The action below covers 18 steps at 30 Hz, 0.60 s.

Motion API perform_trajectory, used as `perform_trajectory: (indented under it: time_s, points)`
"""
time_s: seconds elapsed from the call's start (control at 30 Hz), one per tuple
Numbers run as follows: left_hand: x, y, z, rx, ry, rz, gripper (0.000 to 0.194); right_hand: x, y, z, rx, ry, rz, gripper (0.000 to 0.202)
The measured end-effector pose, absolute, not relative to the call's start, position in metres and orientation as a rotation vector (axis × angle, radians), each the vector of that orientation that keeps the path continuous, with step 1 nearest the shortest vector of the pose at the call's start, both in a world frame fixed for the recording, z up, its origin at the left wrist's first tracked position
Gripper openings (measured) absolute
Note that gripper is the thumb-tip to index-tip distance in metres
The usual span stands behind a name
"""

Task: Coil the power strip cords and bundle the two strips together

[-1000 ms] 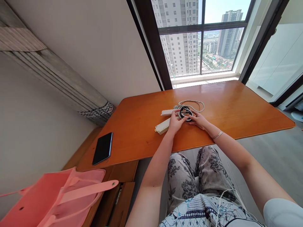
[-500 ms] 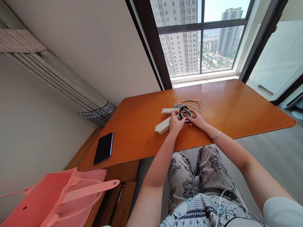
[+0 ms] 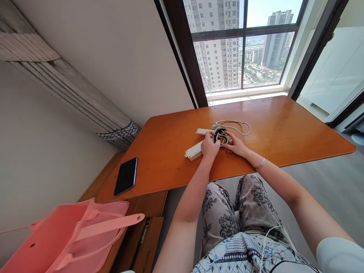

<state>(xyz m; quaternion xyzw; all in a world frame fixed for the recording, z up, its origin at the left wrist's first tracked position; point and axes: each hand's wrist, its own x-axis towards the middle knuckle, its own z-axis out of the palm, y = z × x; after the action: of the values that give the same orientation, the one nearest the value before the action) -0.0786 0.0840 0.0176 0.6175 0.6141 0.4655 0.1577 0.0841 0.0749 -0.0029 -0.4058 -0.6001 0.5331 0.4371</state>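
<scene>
A small coil of black and white cable (image 3: 218,131) is held just above or on the table, between my two hands. My left hand (image 3: 209,147) grips the coil's left side, thumb toward its middle. On the right side, my right hand (image 3: 236,146) pinches the coil with its fingertips. Beneath and left of my left hand lies a white power strip (image 3: 193,151), partly covered by that hand. A second white, flat block (image 3: 201,131) sits behind it. Beyond the coil, a loop of white cord (image 3: 247,124) lies on the table.
The orange-brown wooden table (image 3: 298,132) reaches to the window. A black phone or tablet (image 3: 126,176) lies at its left end. Closer to me on the left is an open pink bag (image 3: 71,231) with a strap. A gathered curtain (image 3: 85,102) hangs by the wall.
Both hands stay on the coil, which has tilted and moved slightly left. The white loop behind has shifted a little to the right, and my fingers have changed position around the cable.
</scene>
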Motion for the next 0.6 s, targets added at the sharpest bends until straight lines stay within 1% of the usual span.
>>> perform_trajectory:
  time_s: [0.07, 0.23, 0.3, 0.37, 0.43, 0.5, 0.6]
  points:
    - [-0.08, 0.085, 0.017, 1.768, 1.758, 1.372, 0.032, 0.084, 0.073, -0.002, -1.004, -1.56, 1.288, 0.082]
    - [-0.083, 0.087, 0.016, 1.74, 1.763, 1.346, 0.029, 0.083, 0.07, 0.001, -1.05, -1.818, 1.027, 0.04]
    - [-0.084, 0.088, 0.017, 1.719, 1.743, 1.307, 0.024, 0.083, 0.069, 0.003, -1.109, -1.851, 0.932, 0.031]
    - [-0.085, 0.09, 0.016, 1.71, 1.743, 1.297, 0.018, 0.082, 0.069, 0.006, -1.169, -1.884, 0.858, 0.028]
    - [-0.086, 0.091, 0.015, 1.71, 1.746, 1.323, 0.018, 0.082, 0.068, 0.008, -1.226, -1.929, 0.781, 0.029]
    - [-0.087, 0.092, 0.012, 1.685, 1.66, 1.375, 0.021, 0.082, 0.068, 0.009, -1.293, -1.941, 0.685, 0.03]
    - [-0.087, 0.095, 0.008, 1.577, 1.365, 1.423, 0.031, 0.084, 0.068, 0.01, -1.341, -1.88, 0.571, 0.029]
